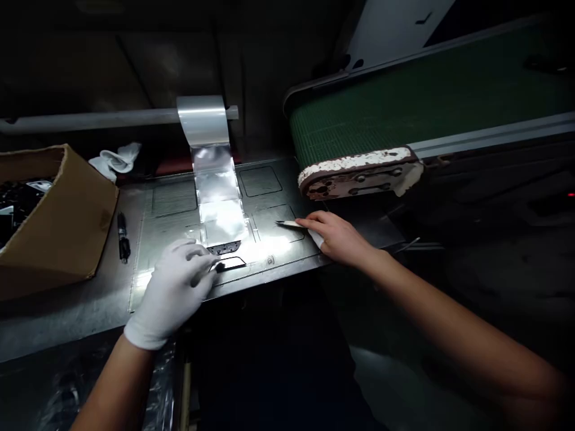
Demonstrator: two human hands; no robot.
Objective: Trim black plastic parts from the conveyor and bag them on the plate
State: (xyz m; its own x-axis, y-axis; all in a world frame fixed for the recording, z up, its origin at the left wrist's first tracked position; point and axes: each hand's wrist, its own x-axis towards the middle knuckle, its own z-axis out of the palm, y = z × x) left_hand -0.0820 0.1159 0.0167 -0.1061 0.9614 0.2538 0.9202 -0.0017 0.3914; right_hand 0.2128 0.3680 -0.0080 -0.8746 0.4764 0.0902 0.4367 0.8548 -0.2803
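My left hand (173, 287), in a white glove, is closed at the fingertips on the left end of a small black-edged part (233, 263) with a shiny face. Just beyond it a dark moulded piece (224, 248) lies at the near end of a strip of clear, glossy film (219, 191). The bare fingers of my right hand (335, 236) are closed around a slim pale craft knife (287, 224), its dark pointed tip aimed left above the metal plate (269, 272). Something white shows under that palm.
The film hangs from a roll (204, 117) on a horizontal bar (112, 118). A cardboard box (85, 221) of dark parts, a black pen (123, 238) and a white cloth (117, 160) are at left. A green conveyor belt (404, 102) with a worn end bracket (359, 175) juts in at right.
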